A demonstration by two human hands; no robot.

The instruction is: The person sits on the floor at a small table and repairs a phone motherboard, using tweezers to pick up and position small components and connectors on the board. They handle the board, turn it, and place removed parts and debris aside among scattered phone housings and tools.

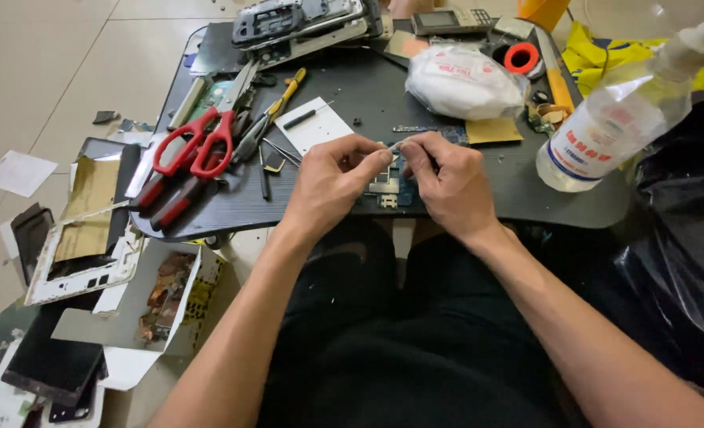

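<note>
My left hand point(332, 178) and my right hand point(447, 178) meet over the near edge of a small dark table point(463, 158). Together they pinch a small blue-green circuit board point(385, 184) with metal shields, fingertips touching a thin silvery piece at its top. The board rests at the table's front edge, partly hidden by my fingers. Both forearms reach up from my lap, which is clad in black.
Red-handled scissors point(197, 147), pliers, tweezers and a white card point(314, 124) lie left of my hands. A white plastic bag point(463, 79), red tape roll point(521, 57), clear liquid bottle point(613, 119) and phone frames point(304, 20) stand behind. Phone parts and boxes litter the floor at left.
</note>
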